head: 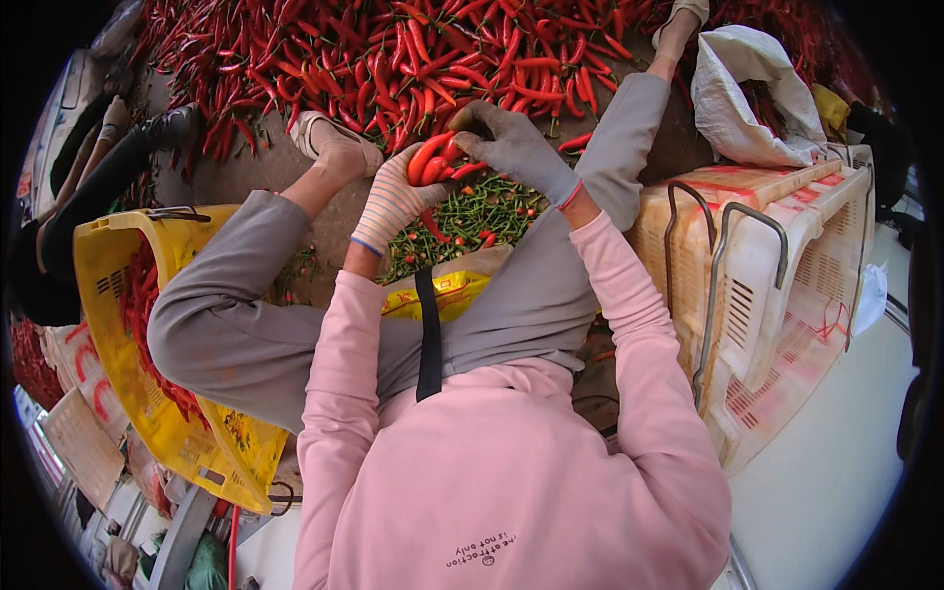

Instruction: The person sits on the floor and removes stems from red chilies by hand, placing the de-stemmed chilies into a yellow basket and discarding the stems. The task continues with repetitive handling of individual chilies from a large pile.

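Note:
Several red chili peppers (430,164) are bunched in my left hand (397,193), which wears a striped knit glove. My right hand (509,145), in a grey work glove, reaches over them from the other side. Its thumb and fingertips are at the tips of the held peppers; whether they pinch one cannot be made out. Beneath both hands lies a heap of green pepper stems (472,221) with a few red bits in it. Just beyond my hands a large pile of red chili peppers (413,66) covers the floor.
At the left, a yellow plastic crate (110,295) holds red peppers. White plastic crates (745,295) with wire handles stand at the right, below a white woven sack (719,96). Another person's leg and shoe (166,129) show at far left; dark clothing (877,140) shows at far right.

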### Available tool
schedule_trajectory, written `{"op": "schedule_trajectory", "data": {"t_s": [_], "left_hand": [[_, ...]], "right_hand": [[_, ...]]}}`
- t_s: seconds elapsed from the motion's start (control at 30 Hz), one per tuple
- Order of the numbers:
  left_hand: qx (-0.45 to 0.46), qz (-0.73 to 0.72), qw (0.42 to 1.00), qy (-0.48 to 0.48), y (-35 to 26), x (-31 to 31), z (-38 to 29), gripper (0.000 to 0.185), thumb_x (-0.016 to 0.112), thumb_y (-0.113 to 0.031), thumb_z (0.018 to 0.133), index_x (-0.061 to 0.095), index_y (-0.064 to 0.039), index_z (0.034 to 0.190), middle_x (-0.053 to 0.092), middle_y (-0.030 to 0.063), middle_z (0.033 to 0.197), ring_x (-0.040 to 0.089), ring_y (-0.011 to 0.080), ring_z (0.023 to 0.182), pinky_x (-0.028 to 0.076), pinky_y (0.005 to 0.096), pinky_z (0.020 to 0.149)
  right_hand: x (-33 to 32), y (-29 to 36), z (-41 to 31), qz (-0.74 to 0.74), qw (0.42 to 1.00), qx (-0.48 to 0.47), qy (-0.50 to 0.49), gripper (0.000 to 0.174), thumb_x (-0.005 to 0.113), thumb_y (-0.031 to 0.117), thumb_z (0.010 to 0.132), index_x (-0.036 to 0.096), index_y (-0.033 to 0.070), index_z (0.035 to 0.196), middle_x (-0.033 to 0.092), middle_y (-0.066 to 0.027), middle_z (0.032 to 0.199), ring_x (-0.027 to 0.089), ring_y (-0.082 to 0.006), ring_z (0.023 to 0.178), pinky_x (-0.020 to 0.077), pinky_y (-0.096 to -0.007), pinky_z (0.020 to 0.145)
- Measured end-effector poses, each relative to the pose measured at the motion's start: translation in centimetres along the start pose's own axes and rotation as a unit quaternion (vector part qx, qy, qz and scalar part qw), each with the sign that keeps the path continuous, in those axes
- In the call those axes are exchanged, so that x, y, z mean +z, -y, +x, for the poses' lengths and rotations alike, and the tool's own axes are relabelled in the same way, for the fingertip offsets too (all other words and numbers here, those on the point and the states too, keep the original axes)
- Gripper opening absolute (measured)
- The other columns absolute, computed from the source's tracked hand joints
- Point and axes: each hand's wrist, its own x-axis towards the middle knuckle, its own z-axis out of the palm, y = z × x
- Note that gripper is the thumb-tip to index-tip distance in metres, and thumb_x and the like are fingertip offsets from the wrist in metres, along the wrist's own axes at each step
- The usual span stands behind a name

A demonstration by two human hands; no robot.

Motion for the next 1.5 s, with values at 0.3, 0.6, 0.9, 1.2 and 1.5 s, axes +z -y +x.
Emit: {"op": "schedule_trajectory", "data": {"t_s": [0.3, 0.6, 0.9, 1.2, 1.5], "left_hand": [[0.139, 0.126, 0.982, 0.018, 1.5, -0.4, 0.1, 0.052, 0.078, 0.0, 0.065, 0.058, -0.002, 0.112, 0.064, 0.0031, 0.099, 0.057, 0.0088, 0.088, 0.049, 0.0253, 0.081], [-0.024, 0.141, 0.99, -0.006, -1.4, 0.8, -0.3, 0.05, 0.078, -0.006, 0.067, 0.057, -0.003, 0.113, 0.064, 0.0041, 0.094, 0.058, 0.0106, 0.082, 0.05, 0.0264, 0.076], [0.034, 0.179, 0.796, -0.577, -18.9, -18.9, -20.0, 0.04, 0.07, -0.007, 0.077, 0.055, 0.0, 0.113, 0.065, 0.0108, 0.098, 0.062, 0.0178, 0.09, 0.05, 0.0295, 0.08], [0.14, 0.46, 0.733, -0.481, -13.1, -12.1, -23.5, 0.044, 0.069, -0.009, 0.075, 0.057, -0.004, 0.117, 0.057, 0.0133, 0.117, 0.056, 0.0319, 0.104, 0.043, 0.0379, 0.09], [0.024, 0.566, 0.822, 0.051, -5.7, 1.6, -2.6, 0.037, 0.061, -0.014, 0.079, 0.054, -0.01, 0.116, 0.066, 0.0062, 0.096, 0.063, 0.0268, 0.095, 0.035, 0.0511, 0.094]], "right_hand": [[1.0, -1.9, -1.3, 0.254, 0.952, 0.169, 0.03, 0.011, 0.053, 0.01, 0.088, 0.054, 0.002, 0.095, 0.06, -0.0025, 0.078, 0.056, -0.0075, 0.064, 0.0486, -0.0222, 0.062], [0.8, -2.7, -2.3, 0.229, 0.968, 0.105, -0.019, 0.013, 0.058, 0.013, 0.09, 0.057, 0.001, 0.095, 0.06, -0.0024, 0.08, 0.059, -0.0075, 0.069, 0.0492, -0.0219, 0.064], [-8.5, -18.2, 3.6, -0.475, 0.858, 0.157, -0.119, 0.035, 0.054, 0.024, 0.085, 0.054, 0.021, 0.119, 0.051, -0.0124, 0.122, 0.056, -0.0324, 0.106, 0.047, -0.0438, 0.086], [-6.4, -18.5, 3.0, -0.47, 0.865, 0.164, -0.069, 0.04, 0.051, 0.028, 0.09, 0.045, 0.01, 0.125, 0.054, -0.0203, 0.117, 0.057, -0.0406, 0.1, 0.0472, -0.0479, 0.081], [1.6, -1.3, -2.6, -0.16, 0.981, -0.001, 0.111, 0.025, 0.059, 0.018, 0.088, 0.054, 0.0, 0.105, 0.061, -0.0122, 0.09, 0.061, -0.0263, 0.082, 0.0473, -0.0355, 0.073]]}}
